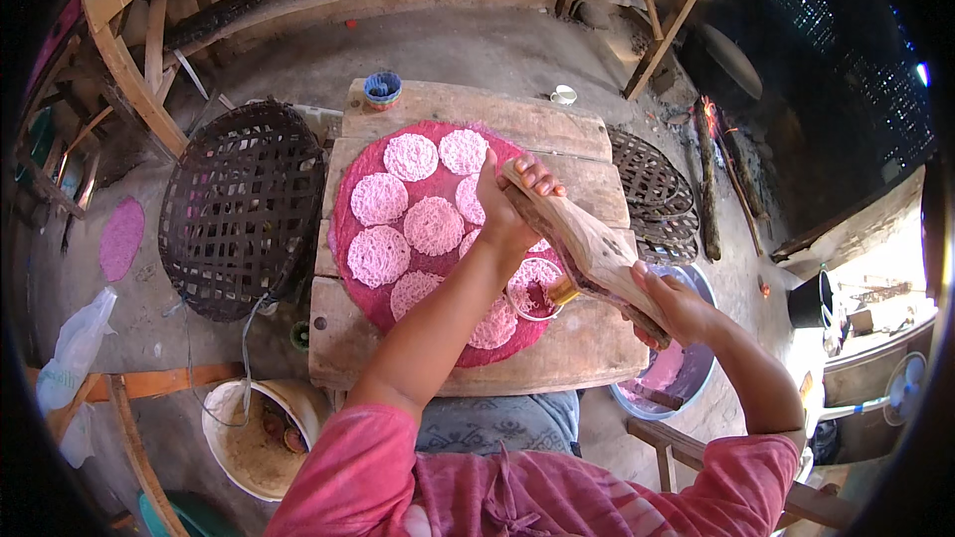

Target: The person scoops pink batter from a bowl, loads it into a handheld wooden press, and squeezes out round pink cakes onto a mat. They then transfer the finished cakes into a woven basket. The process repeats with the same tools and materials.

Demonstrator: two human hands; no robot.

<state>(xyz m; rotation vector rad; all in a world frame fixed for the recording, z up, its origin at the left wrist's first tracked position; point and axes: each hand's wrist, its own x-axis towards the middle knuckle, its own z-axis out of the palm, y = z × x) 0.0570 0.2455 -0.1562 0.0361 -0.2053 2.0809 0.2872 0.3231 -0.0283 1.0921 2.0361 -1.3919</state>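
Note:
Both of my hands grip a wooden noodle press (pixel 587 239), tilted over the right side of a low wooden table. My left hand (pixel 512 204) is closed around its upper end, and my right hand (pixel 667 303) is wrapped round the lower end. A yellowish metal cylinder (pixel 563 291) shows under the press, beside a thin pale ring (pixel 534 316) with pink strands inside it. Below lies a round dark-pink mat (pixel 348 189) bearing several flat discs of light-pink noodles (pixel 434 226). My left forearm and the press hide some discs.
On the wooden table (pixel 477 104) stands a blue scalloped cup (pixel 382 88); a white cup (pixel 563 94) is near its far edge. Dark woven baskets (pixel 244 204) flank the table. A basin of pink dough (pixel 708 298) sits right, a white bucket (pixel 224 447) lower left. Burning logs (pixel 707 169) lie far right.

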